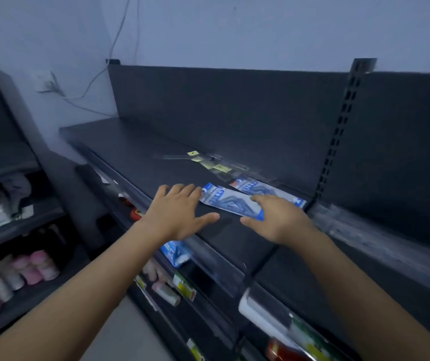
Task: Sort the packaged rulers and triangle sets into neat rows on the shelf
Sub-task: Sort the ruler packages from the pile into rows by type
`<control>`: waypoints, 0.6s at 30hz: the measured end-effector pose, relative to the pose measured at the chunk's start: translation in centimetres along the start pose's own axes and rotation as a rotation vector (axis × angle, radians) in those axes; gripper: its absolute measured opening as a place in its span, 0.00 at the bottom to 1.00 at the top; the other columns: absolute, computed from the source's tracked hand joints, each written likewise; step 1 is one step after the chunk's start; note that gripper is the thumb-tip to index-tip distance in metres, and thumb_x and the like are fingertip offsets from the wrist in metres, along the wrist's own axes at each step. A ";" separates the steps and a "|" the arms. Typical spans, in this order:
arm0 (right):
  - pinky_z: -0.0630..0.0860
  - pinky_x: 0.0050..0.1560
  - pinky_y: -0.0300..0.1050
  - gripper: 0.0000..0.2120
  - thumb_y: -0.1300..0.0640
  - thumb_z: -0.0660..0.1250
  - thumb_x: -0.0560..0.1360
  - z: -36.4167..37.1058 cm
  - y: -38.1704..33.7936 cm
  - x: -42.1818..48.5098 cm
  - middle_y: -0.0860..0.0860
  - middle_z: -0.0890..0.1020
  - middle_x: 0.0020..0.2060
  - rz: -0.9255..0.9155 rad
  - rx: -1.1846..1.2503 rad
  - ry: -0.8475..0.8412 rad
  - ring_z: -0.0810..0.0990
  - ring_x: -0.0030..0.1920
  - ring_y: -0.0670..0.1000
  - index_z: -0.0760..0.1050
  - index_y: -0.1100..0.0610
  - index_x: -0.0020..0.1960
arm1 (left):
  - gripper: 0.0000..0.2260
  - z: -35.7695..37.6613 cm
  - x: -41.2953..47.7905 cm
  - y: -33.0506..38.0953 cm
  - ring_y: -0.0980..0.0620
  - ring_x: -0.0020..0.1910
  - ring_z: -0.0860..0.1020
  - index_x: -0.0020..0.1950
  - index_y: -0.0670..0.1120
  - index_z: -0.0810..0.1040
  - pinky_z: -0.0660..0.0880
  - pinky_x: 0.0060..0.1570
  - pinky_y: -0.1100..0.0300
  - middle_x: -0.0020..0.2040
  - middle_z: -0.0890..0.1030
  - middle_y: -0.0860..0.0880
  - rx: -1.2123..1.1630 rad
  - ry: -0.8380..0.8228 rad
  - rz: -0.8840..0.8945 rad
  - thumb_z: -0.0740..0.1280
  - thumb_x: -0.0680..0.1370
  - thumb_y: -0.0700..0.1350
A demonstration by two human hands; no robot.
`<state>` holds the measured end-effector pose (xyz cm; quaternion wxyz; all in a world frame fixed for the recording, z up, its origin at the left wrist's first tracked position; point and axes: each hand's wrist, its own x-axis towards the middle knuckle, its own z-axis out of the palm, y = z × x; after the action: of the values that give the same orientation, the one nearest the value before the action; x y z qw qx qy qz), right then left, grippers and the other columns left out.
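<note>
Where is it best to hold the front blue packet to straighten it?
Judging by its pose, by the two short ends. The blue packet lies flat and long on the shelf, so fingers cannot easily get under its middle. The left hand comes from the left end, the right hand presses the right end.

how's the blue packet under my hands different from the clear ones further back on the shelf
The blue packet is printed opaque blue and white; the clear packets are see-through with small yellow tags. The blue one lies near the front with both hands, left hand and right hand, on it; the clear ones sit untouched, overlapping. All lie flat.
</note>
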<state>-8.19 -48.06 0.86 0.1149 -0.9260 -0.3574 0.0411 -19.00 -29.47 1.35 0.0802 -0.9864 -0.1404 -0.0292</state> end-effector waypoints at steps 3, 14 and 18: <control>0.70 0.58 0.48 0.17 0.42 0.61 0.76 1.9 -0.8 5.2 0.52 0.76 0.59 0.000 -0.016 -0.057 0.73 0.62 0.54 0.71 0.54 0.56 | 0.38 1.2 4.5 -2.9 0.50 0.76 0.56 0.78 0.49 0.55 0.52 0.73 0.48 0.78 0.58 0.50 0.002 -0.027 0.020 0.47 0.75 0.71; 0.71 0.59 0.50 0.20 0.43 0.58 0.77 5.7 -8.0 18.7 0.50 0.76 0.60 -0.029 -0.030 -0.027 0.73 0.60 0.54 0.73 0.52 0.64 | 0.35 5.2 18.7 -13.4 0.50 0.74 0.59 0.77 0.49 0.57 0.54 0.69 0.52 0.77 0.62 0.53 -0.121 -0.065 0.155 0.50 0.77 0.69; 0.67 0.63 0.49 0.20 0.44 0.60 0.77 6.6 -11.1 23.0 0.51 0.75 0.61 0.038 0.084 -0.030 0.72 0.62 0.53 0.71 0.50 0.66 | 0.29 6.6 24.0 -18.1 0.48 0.72 0.62 0.76 0.49 0.60 0.56 0.68 0.50 0.75 0.65 0.51 -0.140 -0.056 0.268 0.52 0.80 0.63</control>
<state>0.57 -23.48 -2.72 0.1476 -0.9262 -0.3392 0.0723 -0.86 -4.70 -0.50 0.0106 -0.9999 -0.0071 -0.0003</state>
